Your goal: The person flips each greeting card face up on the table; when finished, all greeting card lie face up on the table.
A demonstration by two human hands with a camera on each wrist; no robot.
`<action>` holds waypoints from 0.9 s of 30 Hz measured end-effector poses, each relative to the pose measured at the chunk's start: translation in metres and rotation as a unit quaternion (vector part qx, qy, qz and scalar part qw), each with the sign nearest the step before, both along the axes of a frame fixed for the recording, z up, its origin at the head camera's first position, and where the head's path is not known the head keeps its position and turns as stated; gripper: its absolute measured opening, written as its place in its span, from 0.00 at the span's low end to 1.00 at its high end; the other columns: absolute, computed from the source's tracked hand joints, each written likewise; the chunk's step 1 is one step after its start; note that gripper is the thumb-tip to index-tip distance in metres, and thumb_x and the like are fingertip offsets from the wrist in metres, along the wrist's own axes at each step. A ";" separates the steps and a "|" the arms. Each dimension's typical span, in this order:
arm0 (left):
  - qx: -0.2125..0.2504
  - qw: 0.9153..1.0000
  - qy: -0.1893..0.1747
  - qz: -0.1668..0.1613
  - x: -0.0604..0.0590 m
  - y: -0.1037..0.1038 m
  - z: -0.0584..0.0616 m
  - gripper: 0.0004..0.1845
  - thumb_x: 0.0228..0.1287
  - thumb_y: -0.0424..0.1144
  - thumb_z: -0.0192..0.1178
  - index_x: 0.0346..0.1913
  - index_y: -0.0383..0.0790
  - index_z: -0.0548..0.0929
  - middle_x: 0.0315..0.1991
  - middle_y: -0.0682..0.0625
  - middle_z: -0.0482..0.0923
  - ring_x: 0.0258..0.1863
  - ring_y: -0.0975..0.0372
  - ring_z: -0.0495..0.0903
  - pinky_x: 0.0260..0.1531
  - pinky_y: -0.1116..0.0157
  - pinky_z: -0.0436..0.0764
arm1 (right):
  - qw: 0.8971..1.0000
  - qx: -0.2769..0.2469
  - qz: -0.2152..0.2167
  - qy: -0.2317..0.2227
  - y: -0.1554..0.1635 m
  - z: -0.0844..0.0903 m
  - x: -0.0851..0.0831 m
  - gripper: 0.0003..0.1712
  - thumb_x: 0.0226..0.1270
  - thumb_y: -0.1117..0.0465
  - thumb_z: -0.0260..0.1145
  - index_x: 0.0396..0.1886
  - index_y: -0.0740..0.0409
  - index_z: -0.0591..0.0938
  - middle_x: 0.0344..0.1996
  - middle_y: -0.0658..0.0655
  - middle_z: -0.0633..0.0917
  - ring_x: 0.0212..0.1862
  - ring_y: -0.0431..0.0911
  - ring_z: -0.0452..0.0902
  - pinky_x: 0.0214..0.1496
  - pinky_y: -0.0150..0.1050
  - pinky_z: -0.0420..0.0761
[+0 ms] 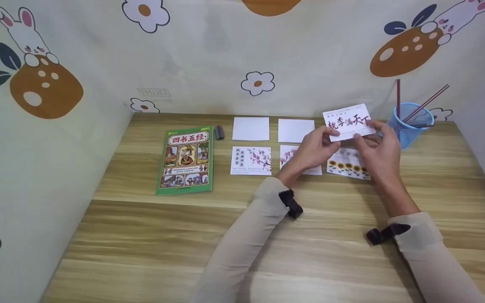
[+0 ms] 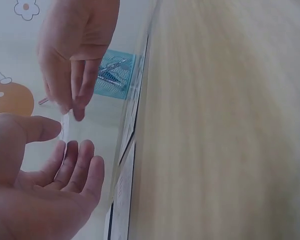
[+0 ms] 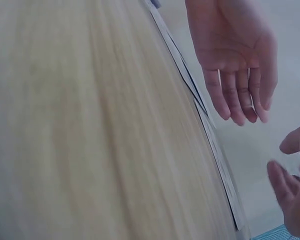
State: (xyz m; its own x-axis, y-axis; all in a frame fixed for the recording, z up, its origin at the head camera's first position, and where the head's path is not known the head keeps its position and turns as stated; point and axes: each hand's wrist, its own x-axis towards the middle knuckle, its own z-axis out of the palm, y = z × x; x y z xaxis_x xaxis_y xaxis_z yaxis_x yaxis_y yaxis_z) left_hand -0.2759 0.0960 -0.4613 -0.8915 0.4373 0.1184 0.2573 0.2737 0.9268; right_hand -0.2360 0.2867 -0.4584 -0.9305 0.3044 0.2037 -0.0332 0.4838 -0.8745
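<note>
Here, a person is holding a white card (image 1: 349,122) with red brush lettering up off the bench (image 1: 141,219), both hands pinching it by its lower edge: the left hand (image 1: 314,149) is taking the left corner between thumb and fingers, the right hand (image 1: 379,149) the right side. Each grip is closing on the card; in the left wrist view the card is showing only edge-on, as a thin sliver between the fingertips. The card is hovering above a sunflower card (image 1: 347,165) at the right end of the front row, near the blue cup.

The step in hand looks like inspecting or sorting the cards, this one being lifted out of the layout. By this reading, the next move is calling for a steady lowering into a free spot without nudging the neighbours: two blank cards (image 1: 251,128) in the back row, a blossom card (image 1: 251,160) in front.

The blue mesh cup (image 1: 411,122) is standing at the bench's back right corner, holding a few thin sticks (image 1: 425,102) leaning out over its rim. A green picture book (image 1: 187,160) is lying flat to the left.
</note>
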 end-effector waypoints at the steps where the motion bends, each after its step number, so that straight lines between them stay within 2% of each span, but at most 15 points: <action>1: -0.014 1.000 0.008 0.001 0.000 0.000 0.000 0.20 0.76 0.35 0.65 0.66 0.36 0.82 0.59 0.41 0.85 0.52 0.61 0.85 0.52 0.76 0.82 | 1.000 0.014 -0.002 -0.007 0.001 0.000 0.000 0.33 0.77 0.57 0.70 0.76 0.61 0.75 0.72 0.65 0.76 0.66 0.59 0.84 0.69 0.42 0.85; 3: -0.048 0.999 0.024 0.000 -0.001 0.000 -0.001 0.23 0.76 0.37 0.65 0.70 0.34 0.80 0.61 0.40 0.83 0.55 0.57 0.85 0.55 0.74 0.81 | 0.999 0.046 -0.001 -0.030 0.003 0.000 0.000 0.30 0.78 0.56 0.68 0.74 0.64 0.78 0.70 0.68 0.77 0.70 0.61 0.80 0.77 0.52 0.78; 6: -0.105 0.994 0.038 -0.005 -0.001 0.001 -0.001 0.29 0.76 0.41 0.65 0.75 0.34 0.77 0.67 0.39 0.80 0.63 0.54 0.81 0.63 0.70 0.79 | 0.994 0.080 0.019 -0.073 0.007 -0.002 -0.002 0.32 0.79 0.52 0.66 0.76 0.65 0.77 0.74 0.72 0.75 0.76 0.66 0.71 0.83 0.62 0.67; 8: -0.131 0.991 0.039 -0.011 -0.001 0.002 -0.001 0.32 0.76 0.43 0.65 0.77 0.34 0.74 0.71 0.39 0.78 0.70 0.53 0.78 0.71 0.69 0.76 | 0.990 0.099 0.039 -0.091 0.010 -0.004 -0.004 0.34 0.80 0.52 0.66 0.77 0.65 0.75 0.76 0.73 0.73 0.79 0.68 0.66 0.85 0.65 0.62; 11: -0.152 0.988 0.032 -0.028 0.000 0.003 0.000 0.35 0.77 0.44 0.65 0.80 0.35 0.71 0.79 0.39 0.71 0.80 0.53 0.70 0.81 0.65 0.67 | 0.985 0.122 0.068 -0.102 0.013 -0.007 -0.006 0.35 0.79 0.52 0.66 0.77 0.68 0.74 0.77 0.76 0.72 0.81 0.70 0.64 0.85 0.67 0.61; 15: -0.187 0.980 0.031 -0.059 0.002 0.005 0.001 0.37 0.77 0.46 0.65 0.83 0.39 0.67 0.85 0.38 0.60 0.86 0.50 0.59 0.86 0.58 0.60 | 0.978 0.152 0.090 -0.108 0.015 -0.009 -0.007 0.37 0.79 0.53 0.66 0.77 0.73 0.72 0.78 0.78 0.69 0.81 0.73 0.61 0.85 0.69 0.60; 17: -0.218 0.972 0.033 -0.078 0.004 0.006 0.001 0.39 0.75 0.45 0.67 0.84 0.43 0.66 0.87 0.39 0.56 0.88 0.49 0.53 0.87 0.54 0.56 | 0.975 0.166 0.097 -0.114 0.015 -0.009 -0.007 0.38 0.79 0.52 0.66 0.77 0.73 0.72 0.79 0.79 0.67 0.81 0.75 0.59 0.84 0.71 0.57; 20: -0.277 0.954 0.044 -0.105 0.007 0.009 0.001 0.40 0.72 0.44 0.71 0.84 0.49 0.67 0.89 0.43 0.52 0.89 0.49 0.47 0.88 0.51 0.54 | 0.968 0.187 0.111 -0.124 0.015 -0.010 -0.007 0.36 0.78 0.52 0.67 0.75 0.73 0.74 0.79 0.79 0.65 0.81 0.78 0.57 0.83 0.74 0.55; 24: -0.337 0.932 0.056 -0.124 0.014 0.013 0.005 0.39 0.73 0.48 0.71 0.83 0.52 0.69 0.89 0.45 0.51 0.90 0.49 0.46 0.88 0.52 0.54 | 0.958 0.210 0.134 -0.141 0.014 -0.009 -0.007 0.36 0.79 0.51 0.67 0.74 0.73 0.75 0.80 0.81 0.63 0.80 0.80 0.55 0.82 0.78 0.52; 27: -0.359 0.922 0.061 -0.131 0.017 0.014 0.008 0.36 0.75 0.51 0.69 0.81 0.49 0.72 0.89 0.45 0.50 0.90 0.49 0.46 0.88 0.52 0.54 | 0.951 0.224 0.147 -0.152 0.015 -0.009 -0.007 0.38 0.79 0.50 0.66 0.76 0.72 0.72 0.81 0.81 0.61 0.80 0.82 0.52 0.81 0.80 0.48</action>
State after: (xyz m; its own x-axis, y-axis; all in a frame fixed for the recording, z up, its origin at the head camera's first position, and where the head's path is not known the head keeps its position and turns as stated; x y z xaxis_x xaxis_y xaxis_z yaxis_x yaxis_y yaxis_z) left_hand -0.2586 0.1105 -0.4536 -0.7438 0.6400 -0.1926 0.4919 0.7193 0.4905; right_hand -0.2428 0.3022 -0.4675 -0.9986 -0.0329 -0.0409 -0.0034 0.8190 -0.5738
